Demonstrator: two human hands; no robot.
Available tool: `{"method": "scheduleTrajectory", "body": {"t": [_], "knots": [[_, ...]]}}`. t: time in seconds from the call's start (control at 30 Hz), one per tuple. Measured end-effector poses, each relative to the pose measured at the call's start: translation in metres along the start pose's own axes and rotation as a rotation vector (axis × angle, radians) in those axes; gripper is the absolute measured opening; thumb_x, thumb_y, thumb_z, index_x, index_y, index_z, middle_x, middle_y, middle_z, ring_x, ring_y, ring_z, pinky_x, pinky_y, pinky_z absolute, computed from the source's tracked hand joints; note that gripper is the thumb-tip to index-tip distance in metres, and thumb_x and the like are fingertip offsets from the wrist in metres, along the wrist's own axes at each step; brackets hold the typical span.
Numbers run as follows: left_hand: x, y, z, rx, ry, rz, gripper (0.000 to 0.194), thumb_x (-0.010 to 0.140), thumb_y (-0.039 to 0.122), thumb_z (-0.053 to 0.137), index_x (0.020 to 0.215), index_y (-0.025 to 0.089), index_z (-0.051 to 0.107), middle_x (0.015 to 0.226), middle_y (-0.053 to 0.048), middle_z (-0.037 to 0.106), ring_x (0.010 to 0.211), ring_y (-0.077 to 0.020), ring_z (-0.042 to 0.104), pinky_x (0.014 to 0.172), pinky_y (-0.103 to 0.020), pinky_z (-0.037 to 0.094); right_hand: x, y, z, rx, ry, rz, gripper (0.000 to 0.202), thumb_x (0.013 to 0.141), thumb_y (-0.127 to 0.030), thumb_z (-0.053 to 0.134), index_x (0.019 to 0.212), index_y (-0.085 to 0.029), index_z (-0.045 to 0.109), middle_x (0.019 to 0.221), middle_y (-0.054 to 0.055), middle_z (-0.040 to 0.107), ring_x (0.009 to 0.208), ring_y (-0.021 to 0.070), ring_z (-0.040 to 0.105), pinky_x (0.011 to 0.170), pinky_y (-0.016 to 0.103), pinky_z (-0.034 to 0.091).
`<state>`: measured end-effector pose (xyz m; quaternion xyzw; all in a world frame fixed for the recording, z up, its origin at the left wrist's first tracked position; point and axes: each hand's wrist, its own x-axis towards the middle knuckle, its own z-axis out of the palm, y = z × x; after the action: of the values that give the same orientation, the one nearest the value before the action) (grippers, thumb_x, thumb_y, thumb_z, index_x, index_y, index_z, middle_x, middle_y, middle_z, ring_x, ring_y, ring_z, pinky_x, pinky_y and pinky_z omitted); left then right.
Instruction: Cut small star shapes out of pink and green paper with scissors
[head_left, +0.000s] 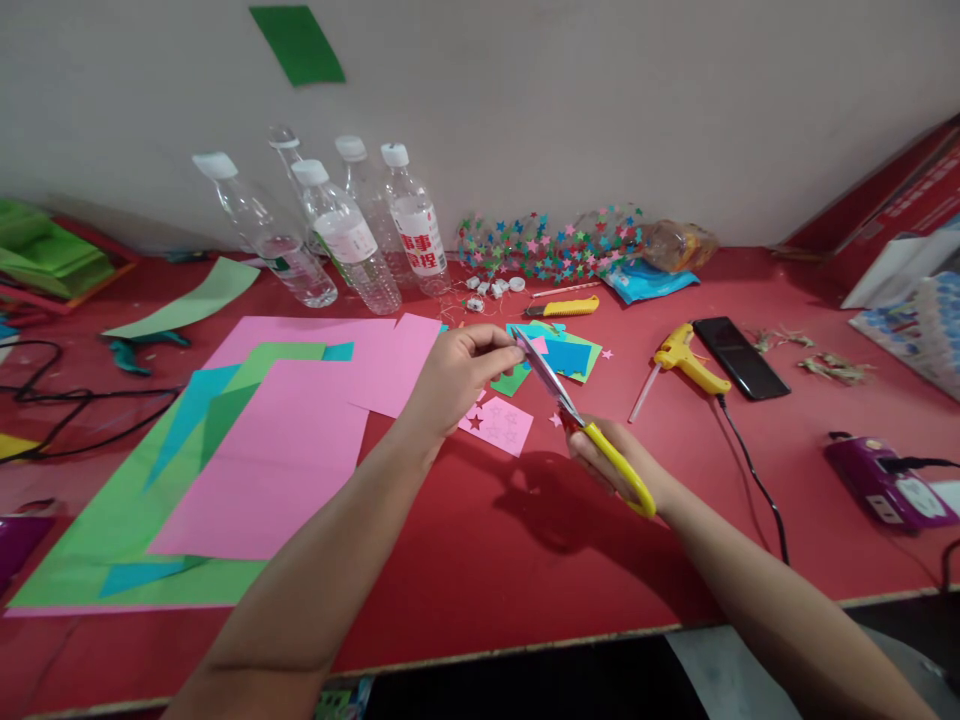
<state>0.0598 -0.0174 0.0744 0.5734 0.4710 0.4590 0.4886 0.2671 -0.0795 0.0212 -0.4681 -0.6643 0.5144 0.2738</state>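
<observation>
My right hand (611,455) is closed round the yellow handles of a pair of scissors (616,465), whose blades point up and left. The blade tips reach the fingertips of my left hand (469,365), which is pinched. Whatever lies between those fingers is too small or hidden to make out. Below the left hand, a pink paper piece (506,425) with star outlines drawn on it lies on the table, with a cut star at its left end. Behind the blades are blue and green paper scraps (568,357). Small pink stars (607,354) lie loose nearby.
Large coloured sheets (277,460) cover the left of the red table (465,590). Several plastic bottles (416,225) stand at the wall, beside a star-covered bottle (547,245). A box cutter (562,307), glue gun (690,360), phone (741,357) and purple power socket (889,485) lie rightward.
</observation>
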Motion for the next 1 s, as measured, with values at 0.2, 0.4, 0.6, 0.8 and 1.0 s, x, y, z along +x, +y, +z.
{"method": "scheduleTrajectory", "body": {"t": [0.2,0.4,0.6,0.8,1.0], "knots": [[0.0,-0.001,0.001,0.019,-0.011,-0.009,0.01,0.073,0.025,0.066,0.067,0.017,0.066,0.062,0.002,0.055,0.06,-0.0087,0.044,0.058,-0.023,0.033,0.001,0.003,0.0,0.01,-0.004,0.016,0.046,0.089,-0.062,0.044,0.068,-0.022,0.036,0.05,-0.007,0.037,0.041,0.007,0.031,0.04,0.024,0.021],[0.002,-0.001,-0.001,0.011,-0.018,-0.009,0.01,0.072,0.026,0.066,0.068,0.017,0.066,0.062,0.002,0.056,0.06,-0.009,0.046,0.059,-0.023,0.035,0.001,0.0,0.0,0.027,0.004,0.017,0.045,0.087,-0.062,0.046,0.069,-0.022,0.036,0.052,-0.007,0.036,0.043,0.0068,0.029,0.041,0.023,0.021],[0.003,0.0,-0.004,0.038,0.027,0.053,0.008,0.071,0.023,0.066,0.067,0.016,0.064,0.062,0.002,0.056,0.061,-0.0093,0.046,0.058,-0.023,0.035,0.003,0.0,-0.002,0.018,-0.023,-0.001,0.047,0.087,-0.063,0.047,0.069,-0.021,0.036,0.052,-0.007,0.037,0.043,0.0068,0.032,0.042,0.024,0.023],[0.0,0.001,0.004,0.035,0.073,0.06,0.01,0.073,0.025,0.065,0.069,0.017,0.063,0.063,0.003,0.055,0.061,-0.0097,0.047,0.059,-0.023,0.036,0.003,0.006,-0.002,0.045,-0.05,0.007,0.049,0.087,-0.067,0.043,0.07,-0.022,0.038,0.048,-0.007,0.04,0.04,0.0076,0.034,0.042,0.024,0.027],[-0.004,0.002,0.01,-0.018,0.082,0.057,0.011,0.072,0.025,0.065,0.066,0.018,0.06,0.061,0.003,0.051,0.059,-0.01,0.045,0.056,-0.024,0.035,0.002,0.009,-0.001,0.115,-0.09,0.027,0.049,0.087,-0.068,0.042,0.072,-0.022,0.039,0.047,-0.008,0.04,0.038,0.0081,0.036,0.04,0.022,0.03]]}}
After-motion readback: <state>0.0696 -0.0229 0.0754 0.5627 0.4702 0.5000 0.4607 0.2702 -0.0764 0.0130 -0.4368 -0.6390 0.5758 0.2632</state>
